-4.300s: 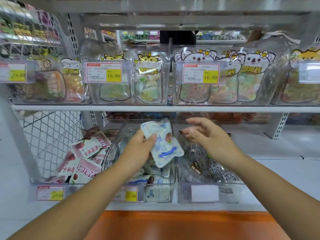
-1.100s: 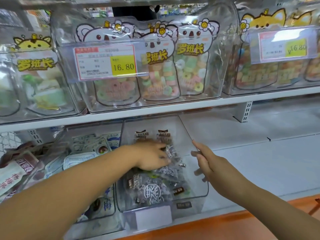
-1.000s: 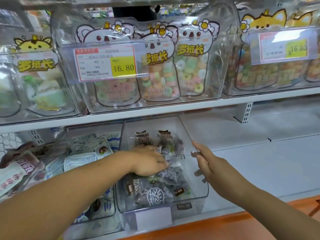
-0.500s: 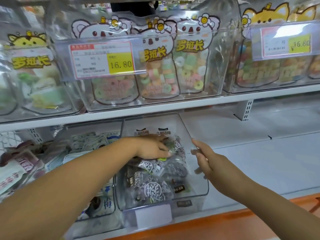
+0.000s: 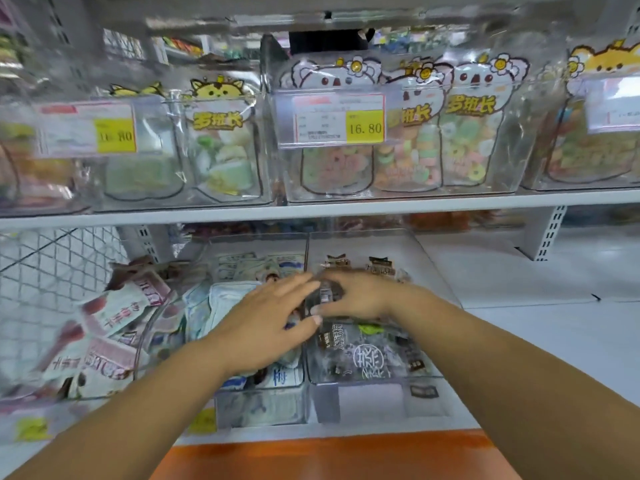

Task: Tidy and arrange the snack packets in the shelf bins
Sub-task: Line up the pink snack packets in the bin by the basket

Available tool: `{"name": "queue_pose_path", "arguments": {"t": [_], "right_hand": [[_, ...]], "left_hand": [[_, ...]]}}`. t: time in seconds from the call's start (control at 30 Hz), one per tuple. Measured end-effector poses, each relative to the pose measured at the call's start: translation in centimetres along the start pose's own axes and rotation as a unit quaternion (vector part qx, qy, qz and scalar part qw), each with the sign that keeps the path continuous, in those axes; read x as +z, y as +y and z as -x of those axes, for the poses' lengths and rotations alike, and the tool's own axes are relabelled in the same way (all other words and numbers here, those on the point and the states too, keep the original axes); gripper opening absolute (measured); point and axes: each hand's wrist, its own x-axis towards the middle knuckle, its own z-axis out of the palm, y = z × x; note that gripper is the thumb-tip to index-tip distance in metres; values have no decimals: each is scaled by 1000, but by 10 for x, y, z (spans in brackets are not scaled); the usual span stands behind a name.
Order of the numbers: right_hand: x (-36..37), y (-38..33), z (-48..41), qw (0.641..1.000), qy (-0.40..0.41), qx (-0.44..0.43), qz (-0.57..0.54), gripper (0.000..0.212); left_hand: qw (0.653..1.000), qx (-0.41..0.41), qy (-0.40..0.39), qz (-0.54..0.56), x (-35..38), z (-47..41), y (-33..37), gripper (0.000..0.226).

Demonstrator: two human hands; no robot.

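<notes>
In the clear bin (image 5: 381, 400) the right hand (image 5: 363, 296) curls its grip round a dark packet (image 5: 325, 295); just left of that bin the left hand (image 5: 266, 327), grip open and fingers spread, lies over blue-white packets (image 5: 225, 299).

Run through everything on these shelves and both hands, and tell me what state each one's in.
Left hand: open, fingers spread over the blue-white packets.
Right hand: gripping a dark packet.
Right clear bin: part full, contents jumbled.
Pink packets: heaped askew.
Upper candy bags: upright in clear bins.
</notes>
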Motion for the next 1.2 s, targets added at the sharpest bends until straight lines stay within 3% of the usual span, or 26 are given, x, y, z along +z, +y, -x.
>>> {"name": "queue_pose_path", "arguments": {"t": [0.07, 0.17, 0.3, 0.43, 0.53, 0.6, 0.7, 0.83, 0.93, 1.1, 1.2], "right_hand": [[-7, 18, -2, 998, -50, 39, 21, 80], [-22, 44, 15, 985, -88, 90, 121, 70], [-38, 43, 20, 974, -77, 130, 169, 56], [-29, 20, 14, 991, -27, 108, 80, 59], [-8, 7, 9, 977, -44, 128, 167, 51], [-4, -6, 10, 970, 0, 143, 195, 45], [-5, -42, 21, 969, 134, 116, 175, 35], [9, -113, 30, 961, 245, 58, 113, 32], [24, -177, 23, 976, 201, -5, 83, 32], [50, -243, -13, 986, 127, -55, 89, 29], [63, -258, -41, 987, 82, -71, 123, 35]], "left_hand": [[999, 24, 20, -20, 0, 3, -7, 71], [998, 50, 5, -26, -3, 5, -16, 70], [997, 73, 6, -31, -4, 1, -21, 71], [995, 95, -8, 2, -2, -2, -25, 71], [993, 114, -5, 22, -7, 6, -31, 70], [993, 114, 14, 32, -15, 23, -47, 67], [992, 89, 70, 49, -32, 66, -95, 61], [993, -28, 104, 53, -57, 127, -172, 56], [988, -85, 110, 69, -58, 164, -212, 53], [988, -76, 93, 93, -41, 199, -238, 41], [988, -76, 94, 99, -46, 193, -243, 47]]}}
